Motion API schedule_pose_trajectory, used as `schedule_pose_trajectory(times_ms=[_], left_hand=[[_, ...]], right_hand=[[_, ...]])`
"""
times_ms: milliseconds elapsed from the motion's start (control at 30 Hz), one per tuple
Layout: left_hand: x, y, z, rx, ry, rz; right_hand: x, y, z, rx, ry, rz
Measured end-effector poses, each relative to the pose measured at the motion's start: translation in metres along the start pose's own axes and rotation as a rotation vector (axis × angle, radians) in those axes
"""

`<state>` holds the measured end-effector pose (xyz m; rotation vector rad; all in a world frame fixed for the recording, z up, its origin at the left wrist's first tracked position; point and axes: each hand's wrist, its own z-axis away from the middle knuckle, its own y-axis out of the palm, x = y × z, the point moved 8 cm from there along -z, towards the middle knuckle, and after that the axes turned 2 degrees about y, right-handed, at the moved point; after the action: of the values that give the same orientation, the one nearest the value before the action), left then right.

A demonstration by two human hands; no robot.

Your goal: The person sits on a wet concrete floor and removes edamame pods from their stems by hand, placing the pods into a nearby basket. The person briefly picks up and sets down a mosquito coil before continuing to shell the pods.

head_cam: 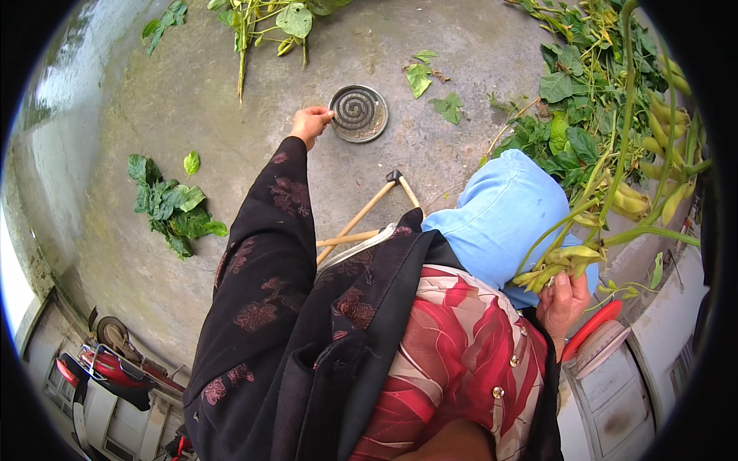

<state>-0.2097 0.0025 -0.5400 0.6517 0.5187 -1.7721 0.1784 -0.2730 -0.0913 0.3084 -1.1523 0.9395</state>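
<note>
My left hand (311, 124), at the end of a black sleeve with a floral pattern, pinches the left rim of a round metal tin (379, 122) with a dark mosquito coil (353, 109) inside. Whether the tin touches the floor cannot be told. On the right, close to my body, my right hand (564, 299) grips green soybean pods (556, 266) on a plant with thick green stems (622, 236). More pods (669, 132) hang from this plant near the right edge of the view. Light blue cloth (507, 207) lies just behind the gripped pods.
Leafy cut plants (576, 115) are heaped at the upper right, and further bean plants (271, 29) lie at the top. Leaves (176, 210) are on the concrete floor at left. Crossed wooden legs (360, 216) stand before me. A red motorcycle (112, 363) is lower left, woven basketware (602, 346) lower right.
</note>
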Motion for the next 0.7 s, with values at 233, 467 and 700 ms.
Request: schedule_pose_trajectory(times_ms=[233,467,700], left_hand=[[0.037,0.012,0.010,-0.110,-0.158,0.176],[0.048,0.029,0.009,-0.199,-0.161,0.192],[0.035,0.032,0.011,-0.084,-0.160,0.275]], right_hand=[[0.002,0.003,0.000,0.018,0.000,-0.005],[0.003,0.003,0.000,0.015,0.011,0.002],[0.000,0.001,0.000,0.013,0.014,-0.002]])
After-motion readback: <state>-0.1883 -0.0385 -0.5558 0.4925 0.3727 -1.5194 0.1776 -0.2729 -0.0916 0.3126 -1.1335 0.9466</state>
